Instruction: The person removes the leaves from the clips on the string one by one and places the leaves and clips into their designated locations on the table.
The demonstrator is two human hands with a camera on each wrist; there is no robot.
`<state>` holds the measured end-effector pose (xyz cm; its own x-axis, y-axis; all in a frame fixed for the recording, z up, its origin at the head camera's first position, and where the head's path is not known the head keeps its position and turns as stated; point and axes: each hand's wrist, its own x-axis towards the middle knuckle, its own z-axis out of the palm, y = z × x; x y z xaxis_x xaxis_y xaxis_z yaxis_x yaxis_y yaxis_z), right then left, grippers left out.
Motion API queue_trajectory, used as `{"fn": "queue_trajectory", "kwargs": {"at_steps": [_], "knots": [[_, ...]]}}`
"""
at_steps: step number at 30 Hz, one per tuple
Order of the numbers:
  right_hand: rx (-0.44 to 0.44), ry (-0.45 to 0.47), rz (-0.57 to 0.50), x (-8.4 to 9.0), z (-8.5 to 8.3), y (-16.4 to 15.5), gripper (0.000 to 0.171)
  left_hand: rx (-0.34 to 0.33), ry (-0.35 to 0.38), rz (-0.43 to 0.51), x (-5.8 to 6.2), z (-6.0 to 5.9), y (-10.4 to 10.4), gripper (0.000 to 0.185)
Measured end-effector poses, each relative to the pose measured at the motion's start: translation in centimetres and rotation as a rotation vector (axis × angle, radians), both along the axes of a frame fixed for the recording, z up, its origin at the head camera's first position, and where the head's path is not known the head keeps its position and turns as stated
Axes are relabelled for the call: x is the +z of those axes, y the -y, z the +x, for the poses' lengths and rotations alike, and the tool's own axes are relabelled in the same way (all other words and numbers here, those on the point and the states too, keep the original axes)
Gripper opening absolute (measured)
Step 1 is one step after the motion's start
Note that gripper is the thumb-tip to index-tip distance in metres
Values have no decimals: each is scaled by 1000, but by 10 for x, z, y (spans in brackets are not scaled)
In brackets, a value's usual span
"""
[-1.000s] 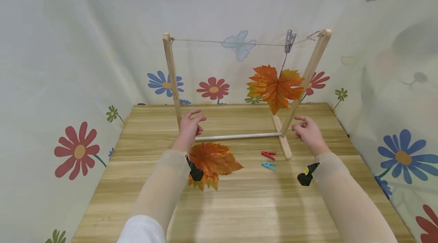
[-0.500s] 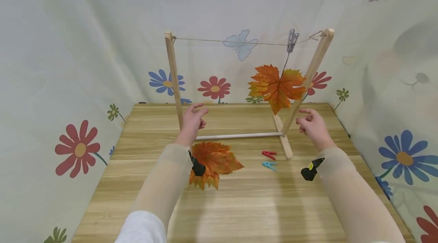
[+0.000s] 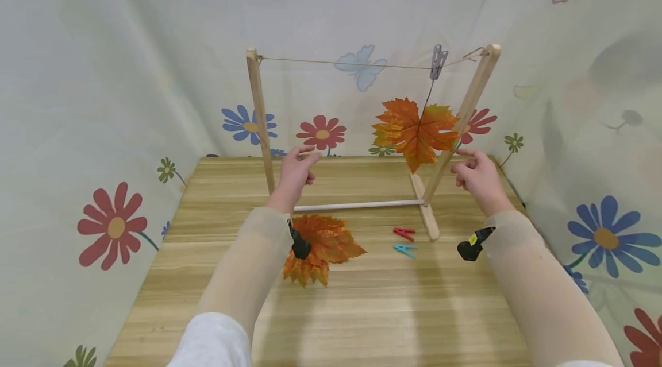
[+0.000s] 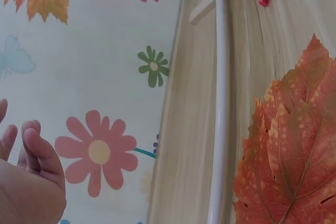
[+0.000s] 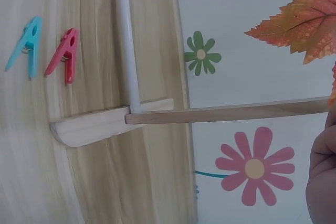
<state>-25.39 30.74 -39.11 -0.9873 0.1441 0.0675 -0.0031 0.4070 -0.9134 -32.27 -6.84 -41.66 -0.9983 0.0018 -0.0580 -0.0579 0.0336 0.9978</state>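
My left hand (image 3: 297, 176) hovers just right of the wooden frame's left post (image 3: 261, 120), empty, its fingers loosely bent. Close to the right post (image 3: 474, 94), on its outer side, is my right hand (image 3: 478, 177), also holding nothing, with the index finger reaching toward the wood. A grey clothespin (image 3: 437, 62) on the string (image 3: 351, 64) holds an orange leaf (image 3: 418, 132) by its stem. Under my left wrist another orange-red leaf (image 3: 331, 245) lies on the table, partly covered by the wrist camera. Red (image 5: 65, 53) and blue (image 5: 27, 45) clothespins lie side by side before the frame.
A white rod (image 3: 362, 205) joins the frame's two sides low down. The right foot (image 3: 428, 215) rests on the wooden table (image 3: 351, 321); the left foot is hidden behind my left arm. A flower-printed cloth (image 3: 124, 97) surrounds the table.
Both hands have risen and moved farther forward along the posts, still empty. The leaves, clothespins and frame stay in place.
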Motion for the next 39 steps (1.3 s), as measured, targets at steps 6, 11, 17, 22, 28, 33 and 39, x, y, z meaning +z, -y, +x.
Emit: {"fn": "queue_trajectory", "kwargs": {"at_steps": [6, 11, 17, 22, 28, 33, 39], "knots": [[9, -9, 14, 7, -2, 1, 43, -52, -1, 21, 18, 7, -11, 42], [-12, -5, 3, 14, -3, 1, 41, -67, -8, 9, 32, 14, -18, 40], [-1, -31, -36, 24, -4, 1, 42, -58, -19, 17, 39, 10, -25, 40], [11, -74, -38, 32, -6, 0, 40, -74, -39, 39, 36, 0, -30, 41], [-7, -97, -26, 43, -9, 0, 38, -92, -57, 40, 36, -3, -40, 39], [-10, -112, -7, 52, -10, 1, 39, -108, -75, 40, 42, -2, -46, 37], [-9, -128, 27, 65, -12, 4, 40, -127, -92, 28, 54, -2, -54, 37]]}}
